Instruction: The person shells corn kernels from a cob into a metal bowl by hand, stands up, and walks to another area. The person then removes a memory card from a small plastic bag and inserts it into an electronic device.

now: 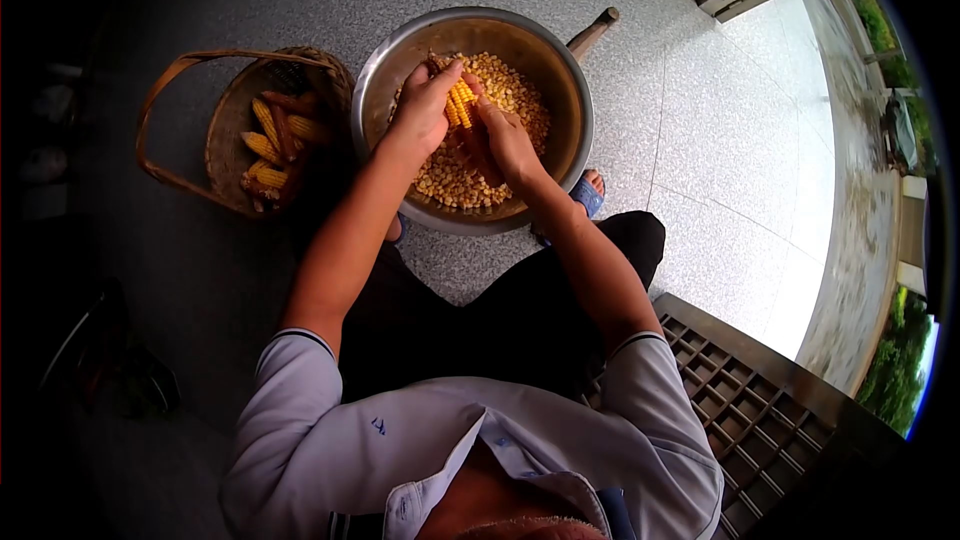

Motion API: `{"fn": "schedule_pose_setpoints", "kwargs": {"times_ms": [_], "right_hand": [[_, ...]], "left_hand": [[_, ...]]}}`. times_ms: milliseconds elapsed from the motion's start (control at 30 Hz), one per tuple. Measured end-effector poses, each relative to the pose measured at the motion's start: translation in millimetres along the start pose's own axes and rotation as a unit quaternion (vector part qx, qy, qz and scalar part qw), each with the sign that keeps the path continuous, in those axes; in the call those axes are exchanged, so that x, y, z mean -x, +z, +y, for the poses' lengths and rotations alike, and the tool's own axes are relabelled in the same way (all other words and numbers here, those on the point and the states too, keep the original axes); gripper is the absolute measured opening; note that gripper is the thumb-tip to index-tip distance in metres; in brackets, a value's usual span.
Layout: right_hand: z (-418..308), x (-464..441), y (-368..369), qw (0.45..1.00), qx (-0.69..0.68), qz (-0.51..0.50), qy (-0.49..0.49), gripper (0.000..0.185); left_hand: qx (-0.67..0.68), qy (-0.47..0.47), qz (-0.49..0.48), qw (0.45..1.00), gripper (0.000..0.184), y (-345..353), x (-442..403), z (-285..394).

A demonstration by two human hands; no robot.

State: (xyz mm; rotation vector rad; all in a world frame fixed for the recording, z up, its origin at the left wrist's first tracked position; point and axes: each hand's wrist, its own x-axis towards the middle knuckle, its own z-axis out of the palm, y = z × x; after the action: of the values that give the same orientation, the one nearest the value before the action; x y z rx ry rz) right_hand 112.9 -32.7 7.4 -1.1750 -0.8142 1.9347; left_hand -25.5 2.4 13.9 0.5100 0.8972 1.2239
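Black trousers [410, 325], knees parted, leave room for the wide, round steel basin [372, 80] at my feet, presumably placed to catch the loose yellow kernels [455, 186] within. One yellow-kernelled corn cob [458, 106] is held above it, so anything shed should land inside. The brown woven basket with hooped handle [221, 132] stands just left, its cobs [262, 147] within reach. Both forearms [343, 230] extend and converge. Left hand [424, 112]: fingers closed on the cob. Right hand [508, 147]: fingers bent beside it; pinch cannot be confirmed.
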Motion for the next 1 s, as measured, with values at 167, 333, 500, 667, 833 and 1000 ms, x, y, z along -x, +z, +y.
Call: {"fn": "schedule_pose_setpoints", "kwargs": {"times_ms": [167,333,500,667,833,1000], "right_hand": [[15.7,-5.2,-1.7,0.940,0.296,0.028,-0.170,0.055],[12.3,-0.4,-2.0,0.916,0.356,0.056,-0.175,0.052],[11.3,-2.1,-6.1,0.951,0.267,0.046,-0.150,0.051],[4.7,2.0,0.3,0.979,0.164,0.063,-0.104,0.054],[6.1,-3.7,3.8,0.969,0.227,0.044,-0.091,0.047],[17.7,-12.0,-7.9,0.948,0.272,0.056,-0.155,0.048]], "left_hand": [[-0.012,0.021,0.019,1.000,0.011,-2.8,-5.2,-9.6],[-0.029,0.014,-0.018,0.999,0.013,-10.0,-7.2,-10.1],[0.021,0.014,0.032,0.999,0.012,-0.1,-2.2,-8.2],[-0.012,0.025,-0.043,0.999,0.010,-4.4,-2.2,-7.1],[-0.027,0.036,-0.010,0.999,0.009,-5.8,-4.4,-16.1],[-0.021,0.024,-0.013,0.999,0.010,-4.2,-1.9,-11.8]]}}
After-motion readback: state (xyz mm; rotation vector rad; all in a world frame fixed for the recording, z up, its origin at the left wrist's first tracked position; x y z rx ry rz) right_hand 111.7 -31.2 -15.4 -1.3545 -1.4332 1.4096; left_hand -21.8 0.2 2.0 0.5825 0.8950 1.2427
